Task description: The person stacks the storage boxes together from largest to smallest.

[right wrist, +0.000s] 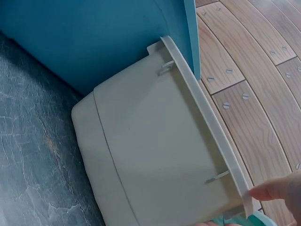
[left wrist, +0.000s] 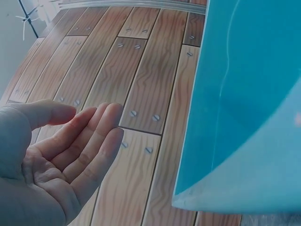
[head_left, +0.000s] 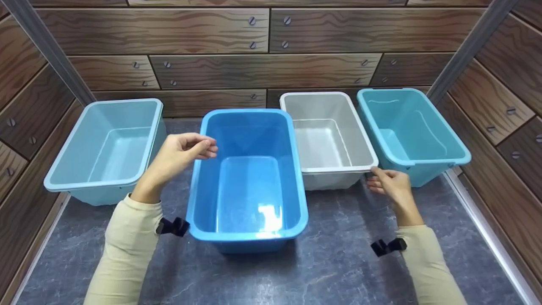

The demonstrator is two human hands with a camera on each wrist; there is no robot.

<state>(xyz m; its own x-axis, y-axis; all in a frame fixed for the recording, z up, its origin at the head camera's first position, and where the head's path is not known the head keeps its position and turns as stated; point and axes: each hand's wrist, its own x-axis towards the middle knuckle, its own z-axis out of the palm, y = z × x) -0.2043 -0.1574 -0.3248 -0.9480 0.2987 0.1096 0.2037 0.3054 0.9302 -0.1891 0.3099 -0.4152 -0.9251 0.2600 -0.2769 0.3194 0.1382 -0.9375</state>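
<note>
In the head view a deep blue plastic bin [head_left: 247, 192] stands at the centre. Over its left rim hovers my left hand [head_left: 182, 150], holding nothing, fingers loosely bent. The left wrist view shows the bare palm of that hand, apart from the bin's wall. Right of the blue bin is a grey bin [head_left: 324, 180]. My right hand [head_left: 391, 186] pinches the grey bin's front right rim corner, thumb on top. Fingertips show under that rim at the bottom of the right wrist view, and the grey bin's side [right wrist: 155, 136] fills its middle.
A pale blue bin [head_left: 95, 186] stands at the left, and a teal bin [head_left: 423, 169] at the right, close beside the grey one. All rest on a dark marbled surface [head_left: 330, 271]. Wood-patterned walls [head_left: 203, 31] with metal corner posts [head_left: 463, 46] enclose the back and sides.
</note>
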